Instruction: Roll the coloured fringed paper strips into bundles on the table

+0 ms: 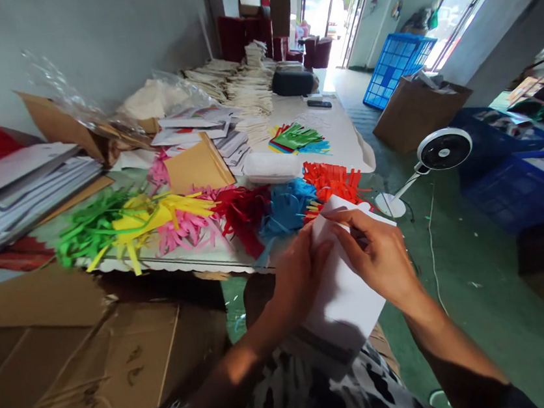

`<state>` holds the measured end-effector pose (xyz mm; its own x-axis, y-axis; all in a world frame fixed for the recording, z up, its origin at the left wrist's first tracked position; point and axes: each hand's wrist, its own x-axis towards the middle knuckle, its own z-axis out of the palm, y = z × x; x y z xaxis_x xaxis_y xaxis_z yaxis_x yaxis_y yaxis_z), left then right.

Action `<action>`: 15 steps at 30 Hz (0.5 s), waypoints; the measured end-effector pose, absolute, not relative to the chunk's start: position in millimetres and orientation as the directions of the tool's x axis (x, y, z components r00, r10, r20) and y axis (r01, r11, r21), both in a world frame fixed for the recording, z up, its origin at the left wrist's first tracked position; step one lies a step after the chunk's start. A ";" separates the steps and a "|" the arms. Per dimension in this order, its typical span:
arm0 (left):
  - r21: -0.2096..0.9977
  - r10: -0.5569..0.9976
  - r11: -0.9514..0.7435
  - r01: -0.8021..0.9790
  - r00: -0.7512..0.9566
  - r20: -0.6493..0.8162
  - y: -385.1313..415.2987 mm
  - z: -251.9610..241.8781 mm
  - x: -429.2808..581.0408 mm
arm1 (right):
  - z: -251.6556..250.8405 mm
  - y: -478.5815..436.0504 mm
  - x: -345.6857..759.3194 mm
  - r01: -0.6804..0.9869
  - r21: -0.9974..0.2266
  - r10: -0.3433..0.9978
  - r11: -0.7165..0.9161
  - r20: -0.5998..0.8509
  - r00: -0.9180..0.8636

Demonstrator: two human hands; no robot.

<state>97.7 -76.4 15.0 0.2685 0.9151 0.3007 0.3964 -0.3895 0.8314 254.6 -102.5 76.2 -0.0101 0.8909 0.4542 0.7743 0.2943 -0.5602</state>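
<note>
Both hands hold a white paper envelope [344, 294] over my lap, just in front of the table's edge. My left hand [297, 276] grips its left side with curled fingers. My right hand [378, 254] pinches the top edge near the flap, fingers pressed together. Just beyond the envelope, on the table [337, 134], lie piles of cut paper strips: orange-red [331, 184], blue [285, 206], dark red [241, 211], pink [184, 230], yellow [155, 214] and green [91, 228].
Stacks of white envelopes [251, 88] and a brown envelope [196, 167] fill the table's back. Flattened cardboard [78, 357] lies at the left. A white floor fan [436, 156], a cardboard box [416, 112] and blue crates [520, 185] stand on the green floor to the right.
</note>
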 end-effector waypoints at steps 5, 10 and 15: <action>0.816 0.917 -0.388 0.429 0.266 0.296 -76.8 9.2 97.8 | 70.1 -101.8 250.5 0.781 -0.538 0.875 0.317 0.484 -0.022; 0.892 0.940 -0.322 0.318 0.216 0.262 -75.7 0.9 96.6 | 59.6 -95.1 245.7 0.743 -0.578 0.885 0.338 0.463 -0.044; 0.929 0.956 -0.274 0.248 0.178 0.235 -71.1 -7.8 93.5 | 55.3 -90.5 245.7 0.769 -0.505 0.860 0.392 0.498 -0.111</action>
<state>93.5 -71.1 -7.8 0.1777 0.9557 0.2345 0.2483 -0.2742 0.9291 245.7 -90.5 55.3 -0.1112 0.8599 0.4982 0.7687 0.3921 -0.5054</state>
